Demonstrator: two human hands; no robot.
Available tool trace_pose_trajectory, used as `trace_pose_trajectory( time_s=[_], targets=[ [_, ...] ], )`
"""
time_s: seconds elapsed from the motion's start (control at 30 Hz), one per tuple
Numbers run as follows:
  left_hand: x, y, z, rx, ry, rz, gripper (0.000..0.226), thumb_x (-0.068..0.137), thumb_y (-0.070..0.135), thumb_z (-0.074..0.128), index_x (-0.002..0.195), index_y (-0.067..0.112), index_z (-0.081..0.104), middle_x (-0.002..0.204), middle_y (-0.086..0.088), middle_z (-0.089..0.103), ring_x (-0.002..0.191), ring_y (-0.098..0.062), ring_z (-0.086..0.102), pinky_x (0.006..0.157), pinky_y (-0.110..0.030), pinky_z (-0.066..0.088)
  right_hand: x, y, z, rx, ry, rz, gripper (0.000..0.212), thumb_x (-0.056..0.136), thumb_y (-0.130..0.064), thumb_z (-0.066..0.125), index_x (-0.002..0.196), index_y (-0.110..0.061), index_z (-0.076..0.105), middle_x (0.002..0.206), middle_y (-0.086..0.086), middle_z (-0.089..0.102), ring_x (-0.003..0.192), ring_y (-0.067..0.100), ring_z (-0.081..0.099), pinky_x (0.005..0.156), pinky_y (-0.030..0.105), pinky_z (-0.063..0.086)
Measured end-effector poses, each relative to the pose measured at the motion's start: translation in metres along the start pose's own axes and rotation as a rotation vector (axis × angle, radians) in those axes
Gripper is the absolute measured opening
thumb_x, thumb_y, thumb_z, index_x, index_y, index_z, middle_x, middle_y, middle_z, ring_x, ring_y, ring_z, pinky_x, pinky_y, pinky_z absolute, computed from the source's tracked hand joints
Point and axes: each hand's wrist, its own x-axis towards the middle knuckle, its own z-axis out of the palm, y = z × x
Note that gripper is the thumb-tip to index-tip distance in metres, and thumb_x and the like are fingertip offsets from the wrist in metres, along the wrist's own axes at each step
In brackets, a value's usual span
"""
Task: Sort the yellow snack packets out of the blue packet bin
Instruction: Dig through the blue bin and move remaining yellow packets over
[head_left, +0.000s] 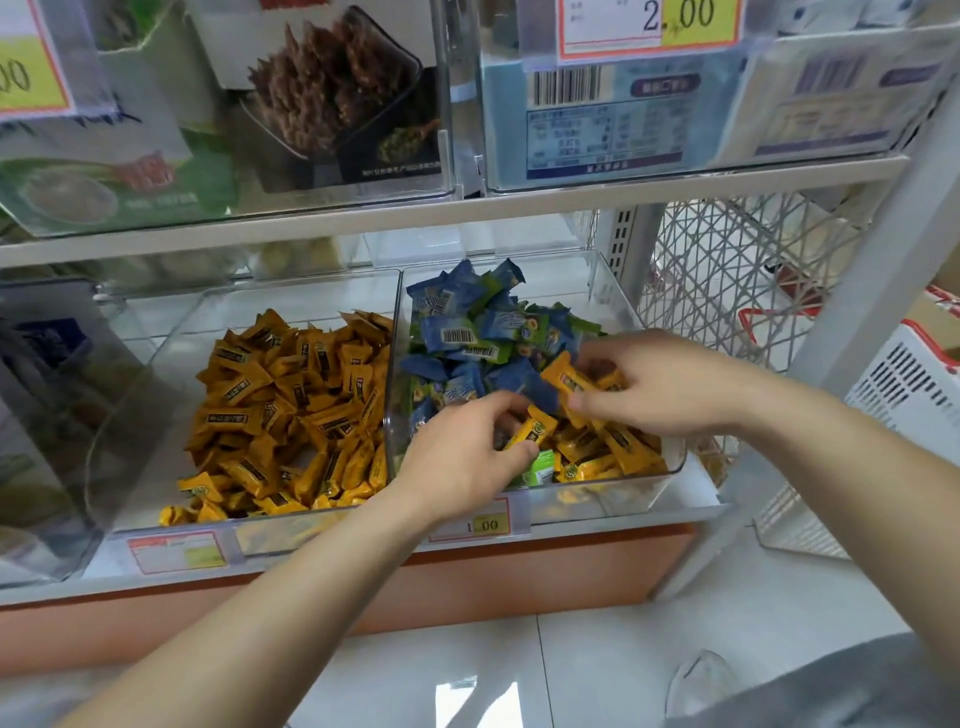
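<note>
Grips a yellow packet in curled left hand fingers at the near side of the blue packet bin; pinches a second yellow packet with the right hand, just farther right

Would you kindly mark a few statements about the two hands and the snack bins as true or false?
1. The left hand and the right hand both reach into the blue packet bin. True.
2. The left hand grips a blue packet. False: it grips a yellow packet.
3. The right hand is empty. False: it pinches a second yellow packet.
4. The neighbouring left bin shows only yellow packets. True.
5. No yellow packets remain in the blue packet bin. False: a yellow pile lies in its near right corner, in front of the blue packets.
</note>
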Motion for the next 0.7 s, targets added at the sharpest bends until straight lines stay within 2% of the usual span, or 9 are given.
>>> trace_pose_trajectory(
  time_s=[0.07,0.13,0.23,0.37,0.47,0.53,0.6,0.7],
  targets=[
    [-0.001,0.005,0.0,0.029,0.012,-0.004,0.038,0.09,0.044,0.062,0.127,0.034,0.06,0.098,0.017,0.064,0.09,-0.009,0.059,0.078,-0.029,0.05,0.0,0.004,-0.002,0.077,0.142,-0.007,0.023,0.09,-0.053,0.058,0.099,-0.032,0.057,0.094,-0.007,0.06,0.086,0.019,0.056,0.071,0.033,0.047],
    [-0.002,0.013,0.001,0.098,0.085,0.05,0.035,0.09,0.041,0.061,0.123,0.032,0.063,0.095,0.014,0.066,0.091,-0.014,0.059,0.077,-0.031,0.05,-0.001,0.01,-0.005,0.131,0.276,0.004,0.017,0.088,-0.049,0.059,0.092,-0.034,0.053,0.086,-0.009,0.053,0.078,0.015,0.05,0.061,0.026,0.036],
    [-0.002,0.03,0.007,0.166,0.152,0.185,0.033,0.09,0.039,0.061,0.12,0.028,0.063,0.104,0.008,0.068,0.096,-0.018,0.056,0.079,-0.035,0.049,-0.002,0.021,-0.006,0.144,0.387,0.074,0.029,0.088,-0.043,0.063,0.111,-0.025,0.064,0.094,-0.004,0.053,0.082,0.016,0.048,0.065,0.027,0.031],
    [0.006,0.045,0.021,0.033,-0.014,0.185,0.036,0.095,0.034,0.056,0.129,0.02,0.055,0.118,0.0,0.065,0.107,-0.02,0.058,0.085,-0.035,0.049,-0.008,0.028,-0.003,0.138,0.413,0.085,0.032,0.088,-0.04,0.065,0.114,-0.021,0.067,0.097,-0.008,0.055,0.085,0.014,0.05,0.066,0.023,0.034],
    [0.016,0.048,0.026,-0.002,-0.153,0.113,0.042,0.095,0.042,0.056,0.129,0.018,0.05,0.102,-0.005,0.066,0.096,-0.026,0.062,0.077,-0.036,0.051,-0.011,0.031,0.001,0.137,0.412,0.071,0.021,0.088,-0.04,0.065,0.1,-0.023,0.067,0.089,-0.01,0.057,0.081,0.015,0.053,0.058,0.009,0.03],
    [0.021,0.051,0.03,0.03,-0.207,0.094,0.049,0.092,0.051,0.056,0.129,0.02,0.046,0.095,-0.003,0.063,0.091,-0.026,0.062,0.077,-0.038,0.052,-0.014,0.032,0.002,0.135,0.407,0.065,0.02,0.088,-0.04,0.065,0.101,-0.025,0.067,0.091,-0.009,0.056,0.078,0.012,0.049,0.058,0.005,0.028],
    [0.024,0.053,0.033,0.037,-0.25,0.095,0.055,0.091,0.057,0.055,0.134,0.026,0.043,0.103,-0.001,0.063,0.097,-0.026,0.062,0.083,-0.039,0.052,-0.015,0.033,0.002,0.163,0.395,0.045,0.017,0.088,-0.039,0.065,0.099,-0.026,0.067,0.09,-0.009,0.057,0.073,0.007,0.05,0.059,0.005,0.029],
    [0.027,0.054,0.034,0.018,-0.332,0.148,0.061,0.088,0.065,0.054,0.141,0.042,0.036,0.128,0.003,0.059,0.114,-0.021,0.057,0.093,-0.037,0.048,-0.016,0.032,0.001,0.201,0.378,0.031,0.008,0.087,-0.039,0.064,0.089,-0.031,0.062,0.084,-0.014,0.057,0.074,-0.006,0.05,0.057,0.007,0.029]
  ],
)
